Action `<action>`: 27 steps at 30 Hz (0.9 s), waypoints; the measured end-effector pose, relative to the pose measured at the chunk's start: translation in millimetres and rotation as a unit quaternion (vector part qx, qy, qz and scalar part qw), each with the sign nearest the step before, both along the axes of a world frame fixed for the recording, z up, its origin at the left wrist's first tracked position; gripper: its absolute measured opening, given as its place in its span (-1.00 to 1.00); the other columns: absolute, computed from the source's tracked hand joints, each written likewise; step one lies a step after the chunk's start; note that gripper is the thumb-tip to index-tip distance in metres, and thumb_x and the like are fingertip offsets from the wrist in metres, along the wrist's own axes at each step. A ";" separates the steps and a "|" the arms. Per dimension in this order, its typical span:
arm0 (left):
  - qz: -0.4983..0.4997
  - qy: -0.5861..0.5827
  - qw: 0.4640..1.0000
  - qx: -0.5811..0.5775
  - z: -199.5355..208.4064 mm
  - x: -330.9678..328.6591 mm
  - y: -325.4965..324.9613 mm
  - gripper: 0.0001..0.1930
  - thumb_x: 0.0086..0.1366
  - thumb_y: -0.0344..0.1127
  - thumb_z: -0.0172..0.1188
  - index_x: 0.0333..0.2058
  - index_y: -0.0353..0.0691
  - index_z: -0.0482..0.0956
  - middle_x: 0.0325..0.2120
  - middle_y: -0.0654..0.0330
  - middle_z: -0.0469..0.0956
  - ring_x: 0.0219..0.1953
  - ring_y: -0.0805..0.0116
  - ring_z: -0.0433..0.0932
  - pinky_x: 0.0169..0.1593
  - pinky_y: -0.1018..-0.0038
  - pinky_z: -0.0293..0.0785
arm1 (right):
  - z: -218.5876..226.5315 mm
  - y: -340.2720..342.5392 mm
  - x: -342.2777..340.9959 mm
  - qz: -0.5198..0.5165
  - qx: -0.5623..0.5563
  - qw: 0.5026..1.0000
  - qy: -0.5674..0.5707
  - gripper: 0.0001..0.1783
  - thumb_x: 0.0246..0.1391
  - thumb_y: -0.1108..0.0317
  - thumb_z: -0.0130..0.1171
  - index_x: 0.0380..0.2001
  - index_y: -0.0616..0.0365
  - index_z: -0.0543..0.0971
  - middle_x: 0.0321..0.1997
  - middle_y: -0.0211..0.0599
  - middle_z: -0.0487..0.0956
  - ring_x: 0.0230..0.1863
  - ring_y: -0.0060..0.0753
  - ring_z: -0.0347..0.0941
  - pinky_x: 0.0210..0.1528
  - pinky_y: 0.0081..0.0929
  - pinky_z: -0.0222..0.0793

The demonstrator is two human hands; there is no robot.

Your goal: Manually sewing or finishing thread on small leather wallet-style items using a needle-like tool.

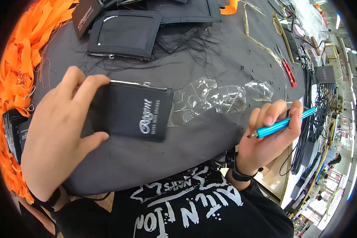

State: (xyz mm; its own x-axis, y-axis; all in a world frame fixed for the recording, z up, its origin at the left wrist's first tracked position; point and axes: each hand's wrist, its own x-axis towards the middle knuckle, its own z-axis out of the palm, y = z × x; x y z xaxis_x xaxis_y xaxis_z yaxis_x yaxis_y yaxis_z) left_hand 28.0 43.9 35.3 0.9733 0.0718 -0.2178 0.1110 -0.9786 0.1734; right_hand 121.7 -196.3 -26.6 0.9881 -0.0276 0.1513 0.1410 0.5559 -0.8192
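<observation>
Lying on the dark grey cloth table (226, 55) were loose threads; the left hand (57, 127) held a flat black fabric pouch (133, 111), the right hand (265, 137) gripped a thin blue metal tool (283, 123).

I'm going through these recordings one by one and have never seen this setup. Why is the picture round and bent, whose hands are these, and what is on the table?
There is no machine: a person wears a fisheye camera on the head, looking down, so straight edges bend near the rim. The left hand grips a black pouch with a zip on its top edge. The right hand holds a blue pen-like tool. Both are over a dark grey table. On it lie crumpled clear plastic, more black pouches, loose black threads, and red snips. Orange straps pile at the left.
</observation>
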 end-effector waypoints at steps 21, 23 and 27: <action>-0.013 -0.148 0.920 -0.363 -45.2 46.5 -33.3 -0.90 0.19 -0.45 0.00 -0.48 -0.30 0.31 -0.46 0.25 0.23 -0.59 0.59 0.34 -0.42 0.69 0.21 | -14.7 47.0 -4.3 0.114 -0.213 0.970 0.025 -0.71 0.24 0.18 -0.31 -0.15 0.19 0.12 -0.39 0.08 0.44 -0.51 -0.21 0.45 -0.32 -0.37 0.46; 0.011 -0.132 0.926 -0.355 -39.5 47.4 -35.4 -0.87 0.23 -0.39 -0.02 -0.46 -0.29 0.31 -0.47 0.26 0.22 -0.59 0.60 0.34 -0.41 0.71 0.20 | -20.2 44.8 -3.2 0.133 -0.222 0.966 -0.010 -0.69 0.25 0.17 -0.32 -0.13 0.20 0.11 -0.37 0.14 0.46 -0.47 -0.17 0.47 -0.31 -0.36 0.46; 0.051 -0.026 0.900 -0.431 -43.3 56.2 -21.1 -0.84 0.25 -0.35 -0.03 -0.46 -0.30 0.30 -0.48 0.27 0.22 -0.58 0.60 0.33 -0.42 0.71 0.20 | -20.5 47.5 -2.2 0.111 -0.273 0.955 -0.026 -0.66 0.25 0.14 -0.31 -0.12 0.19 0.11 -0.37 0.17 0.47 -0.46 -0.15 0.49 -0.31 -0.36 0.47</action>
State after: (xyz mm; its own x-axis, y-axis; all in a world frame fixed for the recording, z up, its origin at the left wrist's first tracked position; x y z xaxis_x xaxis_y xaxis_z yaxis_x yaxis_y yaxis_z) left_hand 84.2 22.8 -8.0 0.9818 -0.0130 -0.1893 0.1619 -0.4627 0.8716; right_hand 119.5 -148.8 -47.1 0.9509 0.2795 0.1327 0.1181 0.0684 -0.9906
